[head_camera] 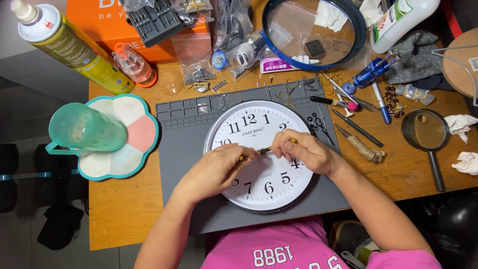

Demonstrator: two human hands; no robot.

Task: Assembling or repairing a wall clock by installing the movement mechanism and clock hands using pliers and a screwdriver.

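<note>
Cluttered with small tools, the wooden surface (124, 209) carries a grey mat (179, 149) at its middle, and a white wall clock (264, 184) lies face up on the mat, flat and close to the person so both hands can work over the dial. The left hand (216, 169) is closed around a thin tool (265, 149) near the dial's centre, knuckles resting on the face, seemingly for steadiness. The right hand (306, 152) pinches a yellowish handle end from the other side, fingers curled, wrist propped on the rim. Whether the two hands hold one tool or two, I cannot tell. A green cup (84, 132) lies tipped on a flower-shaped tray (132, 112) left of the mat, out of the way. A magnifier (428, 134) and pens (381, 102) lie to the right, within reach.
</note>
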